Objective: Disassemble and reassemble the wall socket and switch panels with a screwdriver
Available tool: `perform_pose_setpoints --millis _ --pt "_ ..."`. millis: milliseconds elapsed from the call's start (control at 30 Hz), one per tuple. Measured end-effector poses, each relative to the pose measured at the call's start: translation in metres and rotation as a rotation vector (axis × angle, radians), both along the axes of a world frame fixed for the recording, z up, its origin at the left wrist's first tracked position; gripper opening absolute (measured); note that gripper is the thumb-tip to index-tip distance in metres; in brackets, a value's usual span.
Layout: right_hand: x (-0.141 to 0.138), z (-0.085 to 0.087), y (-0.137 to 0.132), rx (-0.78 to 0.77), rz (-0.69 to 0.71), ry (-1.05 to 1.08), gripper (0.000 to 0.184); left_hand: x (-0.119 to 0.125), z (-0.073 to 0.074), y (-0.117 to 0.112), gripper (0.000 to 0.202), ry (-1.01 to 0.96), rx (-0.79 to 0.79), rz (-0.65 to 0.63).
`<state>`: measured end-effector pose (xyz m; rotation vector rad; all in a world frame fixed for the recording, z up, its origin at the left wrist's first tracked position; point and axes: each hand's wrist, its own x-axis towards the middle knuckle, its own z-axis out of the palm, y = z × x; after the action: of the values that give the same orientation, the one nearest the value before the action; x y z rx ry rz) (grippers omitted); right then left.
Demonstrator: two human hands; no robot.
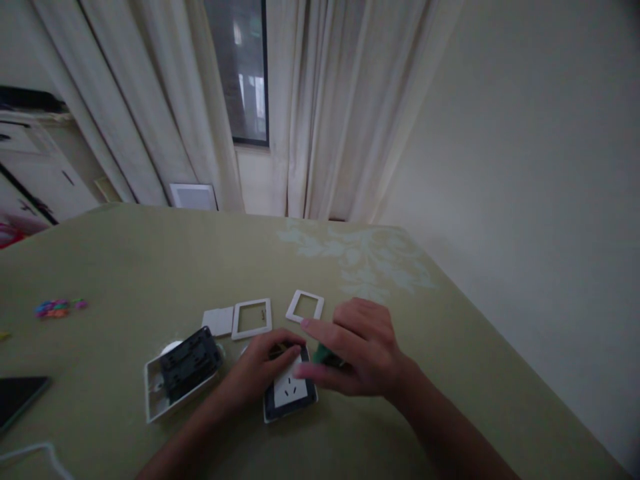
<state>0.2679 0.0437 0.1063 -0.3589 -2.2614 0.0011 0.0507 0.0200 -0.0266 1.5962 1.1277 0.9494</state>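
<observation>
In the head view a white wall socket (289, 393) with a dark frame lies on the table, several slots showing in its face. My left hand (267, 363) grips its upper left side, thumb across the white face. My right hand (357, 350) is curled around a green-handled tool (324, 355) just right of the socket. Most of that tool is hidden in the palm, and its tip cannot be seen. Beyond the hands lie two white cover frames, one (251, 331) behind my left hand and another (317, 309) near my right fingers. Tiny screws (263, 314) appear inside the left frame.
Left of my arm, a white back box (153, 403) has a black socket module (193, 363) tilted in it. White plates (217, 321) lie behind it. Farther left are colourful small pieces (57, 308), a dark flat device (20, 397) and a white cable (47, 448). A wall borders the table's right.
</observation>
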Motion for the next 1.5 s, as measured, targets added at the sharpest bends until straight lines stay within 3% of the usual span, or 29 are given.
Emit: perform_pose_setpoints --millis 100,267,400,533,667,767,833,967,1000,1133,1300,1433,1500 --pt "0.0010 0.0007 -0.0004 -0.155 0.074 -0.066 0.047 0.0005 0.0012 -0.0005 0.028 0.001 -0.049 -0.003" --pt "0.0024 0.0009 -0.0002 -0.052 -0.041 -0.055 0.038 0.0009 0.0014 0.0000 0.026 -0.026 -0.021 -0.005" --pt "0.0018 0.0004 -0.0005 -0.225 0.057 -0.112 0.050 0.0010 0.0023 -0.0003 0.028 -0.001 -0.044 0.006" --pt "0.0004 -0.0003 -0.0005 -0.056 -0.061 -0.073 0.039 0.0014 0.0036 -0.0003 0.029 0.010 -0.015 0.006" --pt "0.0012 0.0004 -0.0008 -0.218 0.038 -0.110 0.046 0.0021 0.0025 0.0003 0.031 0.012 -0.052 0.010" --pt "0.0022 -0.0012 -0.0022 -0.056 -0.072 -0.070 0.031 0.0017 0.0020 0.0000 0.030 -0.003 -0.045 0.007" --pt "0.0025 -0.0015 -0.0031 -0.002 -0.122 -0.052 0.032 0.0012 0.0021 -0.0003 0.029 -0.013 -0.044 -0.001" --pt "0.0024 0.0007 -0.0022 -0.271 0.001 -0.106 0.050 0.0006 0.0037 -0.0006 0.028 0.013 -0.057 0.002" --pt "0.0024 0.0007 -0.0015 -0.267 0.005 -0.104 0.049 0.0006 0.0042 -0.0005 0.029 0.015 -0.057 0.001" --pt "0.0027 -0.0007 0.0001 0.008 -0.111 -0.041 0.034 0.0004 0.0035 -0.0001 0.027 -0.013 -0.041 -0.020" --pt "0.0018 0.0002 -0.0010 -0.244 0.010 -0.127 0.052 0.0006 -0.0002 -0.0003 0.028 0.008 -0.050 0.004" --pt "0.0022 -0.0053 0.0007 0.016 -0.147 -0.054 0.023 0.0001 0.0025 -0.0008 0.028 0.032 -0.037 0.009" --pt "0.0023 -0.0043 0.0011 0.022 -0.143 -0.037 0.026 -0.0003 0.0032 -0.0007 0.027 0.029 -0.031 -0.003"
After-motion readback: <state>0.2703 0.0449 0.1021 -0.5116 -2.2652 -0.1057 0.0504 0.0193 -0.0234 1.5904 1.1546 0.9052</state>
